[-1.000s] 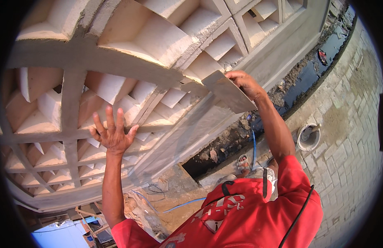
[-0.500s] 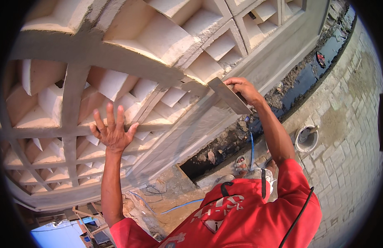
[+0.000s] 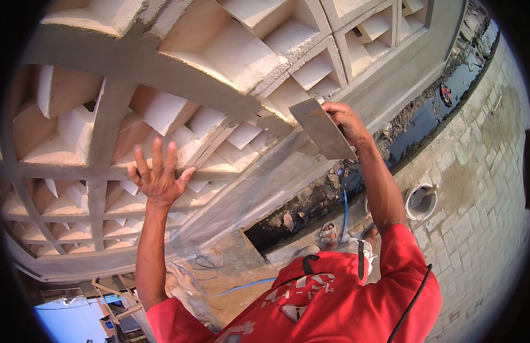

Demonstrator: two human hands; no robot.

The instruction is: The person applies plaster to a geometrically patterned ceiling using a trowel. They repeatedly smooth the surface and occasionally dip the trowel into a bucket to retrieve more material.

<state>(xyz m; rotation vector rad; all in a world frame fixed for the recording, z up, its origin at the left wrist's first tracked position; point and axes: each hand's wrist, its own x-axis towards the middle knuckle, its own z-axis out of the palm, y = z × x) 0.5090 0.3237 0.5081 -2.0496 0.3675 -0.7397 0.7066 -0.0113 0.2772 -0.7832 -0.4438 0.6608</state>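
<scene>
My right hand (image 3: pixel 347 123) is closed around a plastering trowel (image 3: pixel 317 127), its flat grey blade turned broadly into view. The blade is at the lower edge of a wall of pale openwork blocks (image 3: pixel 225 46), near the end of a grey mortar band (image 3: pixel 156 66). Whether the blade touches the wall, I cannot tell. My left hand (image 3: pixel 161 178) is open with fingers spread, in front of the smaller blocks on the left; contact with them is unclear. Below the blocks runs a smooth grey plastered strip (image 3: pixel 242 200).
A ditch of dark water (image 3: pixel 411 134) with rubble runs along the wall's foot. Beyond it lies grey block paving (image 3: pixel 476 240), where a white bucket (image 3: pixel 422 212) stands. A blue hose (image 3: pixel 236 289) crosses the ground near my feet. Timber framing (image 3: pixel 119 300) stands at the lower left.
The trowel has tilted so that more of its flat face shows, and my right hand has shifted slightly right. My left hand stays spread. The whole view has moved a little.
</scene>
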